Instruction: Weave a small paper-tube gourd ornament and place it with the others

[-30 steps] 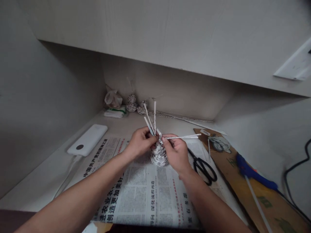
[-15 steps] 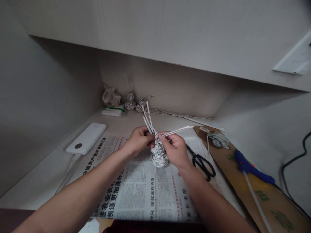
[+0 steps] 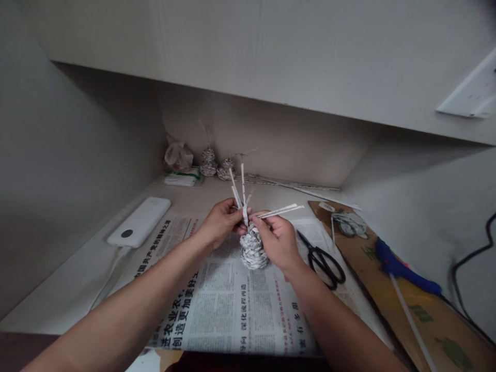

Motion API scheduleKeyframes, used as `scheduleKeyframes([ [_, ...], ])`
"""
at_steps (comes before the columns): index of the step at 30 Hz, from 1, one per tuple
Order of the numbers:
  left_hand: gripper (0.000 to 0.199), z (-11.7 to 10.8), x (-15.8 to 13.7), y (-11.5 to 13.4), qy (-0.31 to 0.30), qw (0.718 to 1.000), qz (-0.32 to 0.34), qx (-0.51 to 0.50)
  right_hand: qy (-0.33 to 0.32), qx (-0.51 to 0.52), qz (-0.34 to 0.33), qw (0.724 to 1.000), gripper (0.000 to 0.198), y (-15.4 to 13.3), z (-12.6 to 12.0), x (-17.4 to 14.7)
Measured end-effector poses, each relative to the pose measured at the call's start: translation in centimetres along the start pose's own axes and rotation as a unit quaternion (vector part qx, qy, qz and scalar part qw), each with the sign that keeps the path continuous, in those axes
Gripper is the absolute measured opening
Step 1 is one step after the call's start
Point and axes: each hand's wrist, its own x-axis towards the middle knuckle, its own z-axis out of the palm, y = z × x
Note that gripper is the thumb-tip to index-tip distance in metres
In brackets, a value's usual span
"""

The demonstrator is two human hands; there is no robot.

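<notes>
Clamped by left hand (image 3: 226,221) and right hand (image 3: 282,240) at the pale rolled-paper strips (image 3: 284,210) of a bulbous, grey-and-white woven-paper piece (image 3: 254,250). Legible on the black-and-red-printed newspaper sheet (image 3: 217,312) below the grip: "深化流程再造"; farther left of the grip, "中国共产党的精神". Held just below the grip, near upright, with rounded end down, with long axis tipping slightly left at the top, and with strips fanning upward and rightward. Seen right of the grip: black, loop-handled scissors (image 3: 312,251).

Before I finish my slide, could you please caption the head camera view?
Left hand and right hand hold paper strips atop a woven piece over newspaper, scissors nearby.
</notes>
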Motion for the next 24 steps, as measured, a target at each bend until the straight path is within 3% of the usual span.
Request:
scheduleKeyframes([
  [5, 0.048, -0.1, -0.4, 0.5, -0.067, 0.998, 0.021, -0.001, -0.003, 0.083, 0.031, 0.996, 0.022, 0.4, -0.2, 0.5],
  [12, 0.053, -0.9, -0.3, 0.9, -0.163, 0.987, 0.000, -0.002, 0.007, 0.142, 0.053, 0.988, 0.021, 0.5, -0.2, 1.1],
  [18, 0.025, -1.4, 0.2, 0.1, -0.150, 0.987, -0.028, -0.041, 0.038, 0.154, 0.040, 0.987, 0.019, 0.6, -0.2, 1.0],
  [24, 0.032, -1.7, 0.3, -0.2, -0.175, 0.983, -0.043, -0.037, 0.052, 0.136, 0.022, 0.989, 0.019, -0.2, -0.4, 1.0],
])
